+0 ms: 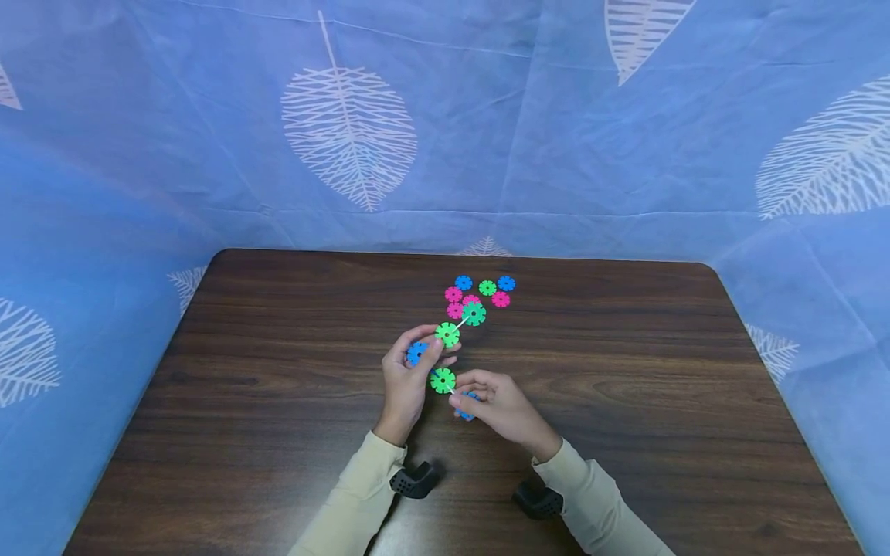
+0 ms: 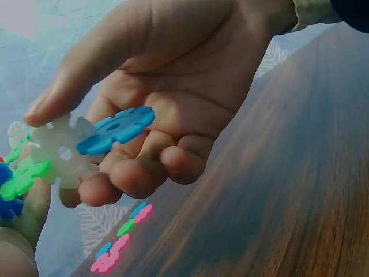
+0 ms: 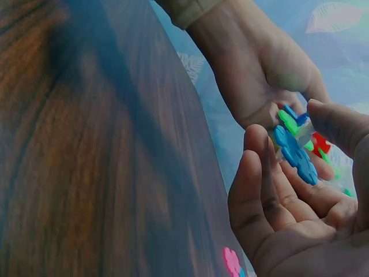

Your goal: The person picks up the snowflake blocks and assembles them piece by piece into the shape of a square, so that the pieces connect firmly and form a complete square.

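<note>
- At left, the left hand [image 1: 405, 380] has its fingers curled, gripping a notched blue disc [image 1: 416, 354] by an upper green disc [image 1: 447, 334]; beyond its fingertips, a teal disc [image 1: 474, 313] points away and rightward.
- In the middle, a lower green disc [image 1: 443, 381] sits between the hands; the coming move probably turns on its line, slanting towards the right fingertips.
- Beyond, loose discs [image 1: 501, 299] lie on the table [image 1: 626, 347].
- At right, the right hand [image 1: 504, 405], thumb and fingers nearly together, pinches a white disc [image 2: 52, 141]; another blue disc [image 2: 124, 131] juts palmward.
</note>
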A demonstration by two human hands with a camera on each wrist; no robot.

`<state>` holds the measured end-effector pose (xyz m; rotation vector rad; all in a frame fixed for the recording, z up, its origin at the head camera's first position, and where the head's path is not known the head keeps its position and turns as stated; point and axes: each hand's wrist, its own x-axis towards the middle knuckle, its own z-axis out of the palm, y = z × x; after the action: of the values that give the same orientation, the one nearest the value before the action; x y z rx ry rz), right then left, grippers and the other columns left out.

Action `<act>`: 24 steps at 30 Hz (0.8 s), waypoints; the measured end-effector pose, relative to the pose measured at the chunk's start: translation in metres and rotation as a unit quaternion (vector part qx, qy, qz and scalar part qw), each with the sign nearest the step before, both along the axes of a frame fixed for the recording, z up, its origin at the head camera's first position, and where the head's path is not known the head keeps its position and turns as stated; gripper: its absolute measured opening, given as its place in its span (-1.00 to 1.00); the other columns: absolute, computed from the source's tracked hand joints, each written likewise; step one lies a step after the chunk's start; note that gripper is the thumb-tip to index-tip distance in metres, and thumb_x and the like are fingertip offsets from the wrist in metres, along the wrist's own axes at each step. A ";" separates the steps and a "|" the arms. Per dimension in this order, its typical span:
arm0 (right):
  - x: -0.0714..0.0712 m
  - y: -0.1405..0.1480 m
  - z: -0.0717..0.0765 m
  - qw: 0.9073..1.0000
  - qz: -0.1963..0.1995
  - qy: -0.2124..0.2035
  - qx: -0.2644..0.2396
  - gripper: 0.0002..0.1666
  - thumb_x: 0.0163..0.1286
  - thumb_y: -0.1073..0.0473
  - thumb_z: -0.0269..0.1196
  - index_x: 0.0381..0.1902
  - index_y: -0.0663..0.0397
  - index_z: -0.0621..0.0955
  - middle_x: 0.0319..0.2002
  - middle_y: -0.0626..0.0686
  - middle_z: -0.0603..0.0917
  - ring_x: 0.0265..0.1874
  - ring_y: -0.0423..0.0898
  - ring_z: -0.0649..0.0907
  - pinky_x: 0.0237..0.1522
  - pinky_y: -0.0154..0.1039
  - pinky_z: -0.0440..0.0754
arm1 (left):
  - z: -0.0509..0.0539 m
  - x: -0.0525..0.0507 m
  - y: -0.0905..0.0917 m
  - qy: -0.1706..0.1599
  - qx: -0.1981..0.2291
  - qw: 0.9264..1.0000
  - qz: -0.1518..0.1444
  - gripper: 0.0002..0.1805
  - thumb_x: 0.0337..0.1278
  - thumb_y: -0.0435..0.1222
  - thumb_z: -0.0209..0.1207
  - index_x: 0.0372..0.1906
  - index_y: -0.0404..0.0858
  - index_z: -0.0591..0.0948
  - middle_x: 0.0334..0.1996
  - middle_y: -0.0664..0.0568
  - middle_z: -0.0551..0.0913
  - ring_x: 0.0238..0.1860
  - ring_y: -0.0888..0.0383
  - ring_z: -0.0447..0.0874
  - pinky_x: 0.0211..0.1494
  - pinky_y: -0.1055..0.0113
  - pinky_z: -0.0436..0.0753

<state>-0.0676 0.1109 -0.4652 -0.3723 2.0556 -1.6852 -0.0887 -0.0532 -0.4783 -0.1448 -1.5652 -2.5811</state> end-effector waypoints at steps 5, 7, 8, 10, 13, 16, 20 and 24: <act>-0.003 0.009 0.001 1.000 -0.002 0.009 0.007 -0.55 0.36 0.15 0.21 0.05 0.40 0.50 -0.19 0.44 0.64 -0.34 -0.17 0.71 -0.24 -0.13 0.72 | 0.002 0.001 0.000 -0.008 0.004 1.000 -0.007 -0.58 0.23 -0.40 0.15 0.10 -0.53 0.34 -0.25 0.00 0.63 -0.21 0.07 0.76 -0.13 0.19 0.72; -0.005 0.013 0.001 1.000 -0.005 0.011 0.009 -0.54 0.36 0.14 0.21 0.06 0.40 0.50 -0.20 0.44 0.64 -0.35 -0.18 0.70 -0.25 -0.20 0.72 | 0.002 0.001 -0.001 -0.012 -0.012 1.000 -0.008 -0.56 0.24 -0.40 0.14 0.14 -0.52 0.32 -0.26 0.01 0.62 -0.25 0.13 0.75 -0.14 0.22 0.73; -0.006 0.015 0.001 1.000 -0.006 0.013 0.010 -0.54 0.35 0.14 0.22 0.06 0.40 0.50 -0.20 0.44 0.64 -0.34 -0.16 0.70 -0.25 -0.24 0.71 | 0.002 0.001 -0.002 -0.016 -0.018 1.000 -0.009 -0.55 0.24 -0.40 0.13 0.16 -0.50 0.32 -0.27 0.00 0.62 -0.27 0.16 0.74 -0.15 0.25 0.73; -0.007 0.020 0.001 1.000 -0.009 0.020 0.015 -0.54 0.35 0.13 0.22 0.06 0.38 0.52 -0.21 0.43 0.65 -0.33 -0.09 0.71 -0.26 -0.29 0.71 | 0.001 0.000 -0.003 -0.020 -0.029 0.999 -0.014 -0.54 0.24 -0.44 0.10 0.20 -0.48 0.31 -0.29 -0.05 0.61 -0.31 0.19 0.71 -0.17 0.29 0.73; -0.009 0.026 0.000 0.999 -0.015 0.030 0.019 -0.56 0.34 0.13 0.23 0.05 0.35 0.54 -0.22 0.40 0.66 -0.31 0.08 0.71 -0.25 -0.31 0.71 | 0.001 0.000 -0.005 -0.031 -0.041 0.998 -0.021 -0.53 0.21 -0.51 0.04 0.23 -0.49 0.31 -0.34 -0.08 0.59 -0.40 0.22 0.68 -0.22 0.37 0.72; -0.011 0.031 -0.001 0.999 -0.012 0.034 0.020 -0.57 0.33 0.13 0.24 0.04 0.33 0.55 -0.22 0.39 0.67 -0.27 0.22 0.68 -0.24 -0.30 0.71 | 0.000 -0.001 -0.007 -0.040 -0.077 0.996 -0.018 -0.49 0.16 -0.55 0.03 0.24 -0.54 0.28 -0.41 -0.03 0.57 -0.49 0.26 0.63 -0.30 0.43 0.69; -0.013 0.035 -0.001 0.999 -0.003 0.024 0.031 -0.54 0.33 0.09 0.25 0.07 0.31 0.55 -0.21 0.36 0.68 -0.26 0.21 0.68 -0.22 -0.33 0.70 | 0.000 0.000 -0.007 -0.040 -0.142 0.989 -0.008 -0.53 0.19 -0.50 0.08 0.21 -0.51 0.32 -0.49 -0.06 0.54 -0.58 0.27 0.57 -0.41 0.46 0.62; -0.013 0.037 -0.003 0.999 0.004 0.004 0.047 -0.51 0.31 0.06 0.26 0.09 0.27 0.55 -0.21 0.33 0.69 -0.27 0.15 0.69 -0.23 -0.29 0.69 | 0.007 0.002 -0.007 -0.041 -0.179 0.983 -0.002 -0.66 0.30 -0.35 0.09 0.08 -0.47 0.42 -0.56 -0.31 0.52 -0.66 0.17 0.53 -0.50 0.41 0.58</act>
<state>-0.0805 0.1474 -0.4677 -0.3559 2.1262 -1.5783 -0.0863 -0.0599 -0.4709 -0.0741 -2.0483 -2.3096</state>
